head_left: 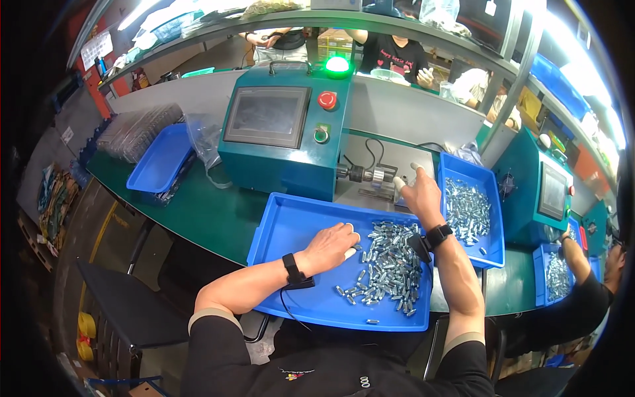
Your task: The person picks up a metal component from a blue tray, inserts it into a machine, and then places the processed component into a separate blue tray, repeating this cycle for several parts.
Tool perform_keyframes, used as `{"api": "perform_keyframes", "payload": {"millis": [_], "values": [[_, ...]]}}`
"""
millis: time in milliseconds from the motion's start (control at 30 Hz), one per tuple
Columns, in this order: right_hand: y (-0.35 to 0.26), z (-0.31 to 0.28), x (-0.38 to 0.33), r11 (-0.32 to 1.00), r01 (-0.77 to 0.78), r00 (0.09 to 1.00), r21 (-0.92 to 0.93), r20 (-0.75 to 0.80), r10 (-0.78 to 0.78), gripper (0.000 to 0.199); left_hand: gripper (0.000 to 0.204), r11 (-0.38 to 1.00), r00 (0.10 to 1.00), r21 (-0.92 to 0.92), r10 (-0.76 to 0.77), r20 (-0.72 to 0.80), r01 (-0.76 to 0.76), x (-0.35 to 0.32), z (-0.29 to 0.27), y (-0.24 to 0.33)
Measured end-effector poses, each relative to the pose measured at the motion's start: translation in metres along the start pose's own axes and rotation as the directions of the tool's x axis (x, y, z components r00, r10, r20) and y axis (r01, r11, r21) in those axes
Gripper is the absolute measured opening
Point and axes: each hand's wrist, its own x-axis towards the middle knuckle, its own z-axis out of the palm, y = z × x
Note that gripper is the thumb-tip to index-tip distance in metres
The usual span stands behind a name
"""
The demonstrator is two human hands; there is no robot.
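Observation:
My left hand (331, 247) is over the near blue tray (297, 221), with white covers on some fingertips. Its fingers are closed around a small metal part (357, 247), beside a heap of shiny cylindrical metal parts (390, 264). My right hand (423, 195) reaches to the metal chuck (378, 175) on the side of a green machine (284, 162). Its thumb and index finger, also covered at the tips, are spread apart close to the chuck, and I see nothing held between them. Both wrists wear black bands.
A second blue tray (493, 245) of metal parts stands right of my right forearm. The machine carries a screen (268, 116), a red button (327, 100) and a lit green lamp (337, 64). Another blue tray (159, 159) lies left. Co-workers sit opposite and at the right.

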Motion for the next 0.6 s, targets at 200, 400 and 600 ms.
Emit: {"api": "perform_keyframes", "payload": {"millis": [200,400,600], "values": [[-0.010,-0.002,0.013,0.988,0.024,0.991,-0.151,0.134,-0.003,0.059,0.019,1.000,1.000,0.024,0.006,0.017,-0.007,0.002,0.003,-0.004],[-0.002,-0.024,0.013,0.991,0.022,0.997,-0.131,0.071,-0.013,0.059,0.017,0.999,1.000,0.038,0.005,0.013,-0.006,0.001,0.002,-0.005],[0.093,-0.065,-0.020,0.919,-0.214,0.967,-0.331,0.059,0.246,0.059,0.015,1.000,0.999,-0.016,0.021,-0.028,-0.021,-0.001,0.008,-0.003]]}}
